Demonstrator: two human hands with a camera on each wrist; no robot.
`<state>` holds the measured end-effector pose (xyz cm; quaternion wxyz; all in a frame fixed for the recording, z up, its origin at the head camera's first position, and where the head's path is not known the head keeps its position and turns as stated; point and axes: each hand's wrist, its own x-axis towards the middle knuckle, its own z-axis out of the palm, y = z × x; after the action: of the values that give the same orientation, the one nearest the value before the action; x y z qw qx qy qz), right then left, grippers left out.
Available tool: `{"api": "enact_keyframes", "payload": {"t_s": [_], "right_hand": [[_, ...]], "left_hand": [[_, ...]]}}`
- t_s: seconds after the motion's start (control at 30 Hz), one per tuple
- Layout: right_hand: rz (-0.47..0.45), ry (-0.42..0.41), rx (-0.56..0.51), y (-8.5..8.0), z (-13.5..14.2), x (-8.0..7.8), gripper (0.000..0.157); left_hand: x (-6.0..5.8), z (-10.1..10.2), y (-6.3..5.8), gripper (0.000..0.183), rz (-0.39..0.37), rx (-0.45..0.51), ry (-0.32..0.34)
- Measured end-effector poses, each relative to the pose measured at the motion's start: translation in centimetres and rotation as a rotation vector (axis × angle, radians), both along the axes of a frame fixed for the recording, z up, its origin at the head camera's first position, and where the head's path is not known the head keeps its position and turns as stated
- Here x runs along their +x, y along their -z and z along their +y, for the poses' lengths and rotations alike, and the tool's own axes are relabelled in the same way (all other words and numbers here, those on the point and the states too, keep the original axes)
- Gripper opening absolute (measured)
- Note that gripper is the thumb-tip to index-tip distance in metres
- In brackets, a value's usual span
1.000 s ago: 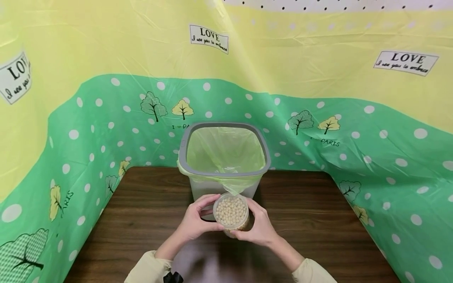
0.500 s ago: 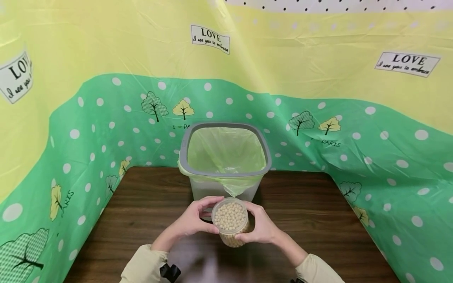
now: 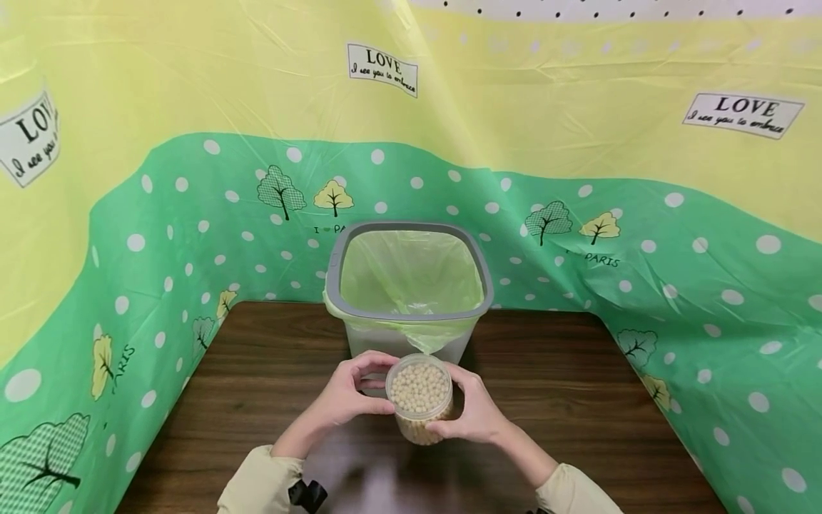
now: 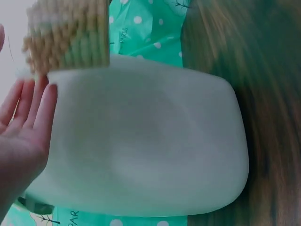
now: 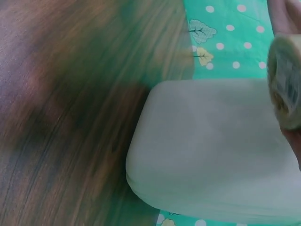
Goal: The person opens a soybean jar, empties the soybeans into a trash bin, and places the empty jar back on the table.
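Observation:
In the head view a clear round tub point(image 3: 420, 391) of cotton swabs sits between both hands, in front of the bin, its top tilted toward the camera. From the right, my right hand point(image 3: 477, 408) grips its side with thumb and fingers. My left hand point(image 3: 349, 391) holds the opposite side lightly, thumb and fingertips at the wall. The left wrist view shows the sticks through the blurred tub point(image 4: 70, 35), with the left hand's fingers point(image 4: 45, 101) at its lower edge. At the right wrist view's edge, only part of the tub point(image 5: 284, 84) shows.
A pale bin point(image 3: 411, 343) with a grey rim and a light green liner bag point(image 3: 411, 275) stands behind the tub on the dark wooden table point(image 3: 552, 400). A green and yellow printed sheet point(image 3: 546, 150) surrounds the table at the back and sides.
Over the last second, the tub has tipped so that more of its side shows. Both hands have turned slightly with it and stay close to the bin's front.

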<state>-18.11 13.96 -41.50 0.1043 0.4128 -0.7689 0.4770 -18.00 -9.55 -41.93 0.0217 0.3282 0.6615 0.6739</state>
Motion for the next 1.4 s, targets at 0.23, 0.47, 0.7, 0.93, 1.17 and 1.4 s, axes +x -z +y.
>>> {"api": "enact_keyframes", "payload": {"t_s": [0.23,0.47,0.7,0.93,1.17,1.4], "right_hand": [[0.000,-0.049,0.024,1.5,0.3,-0.5,0.069],[0.099,0.114,0.012,1.4,-0.1,-0.2,0.077],[0.028,-0.056,0.007,0.9,0.6,0.0,0.069],[0.073,-0.081,0.039,0.7,0.4,0.4,0.071],[0.144,0.061,-0.016,-1.6,-0.7,2.2,0.072],[0.202,0.160,-0.045,-1.8,-1.3,2.7,0.073]], "left_hand": [[0.4,0.3,0.2,0.074,-0.004,-0.042,0.032],[1.6,1.4,0.3,0.074,0.067,-0.057,-0.181],[0.8,0.1,-0.4,0.067,-0.005,-0.034,0.060],[1.2,0.5,-0.1,0.080,0.042,-0.086,0.079],[2.1,1.6,0.5,0.080,0.142,-0.047,-0.147],[2.7,2.3,-0.2,0.079,0.228,-0.072,-0.301]]}}
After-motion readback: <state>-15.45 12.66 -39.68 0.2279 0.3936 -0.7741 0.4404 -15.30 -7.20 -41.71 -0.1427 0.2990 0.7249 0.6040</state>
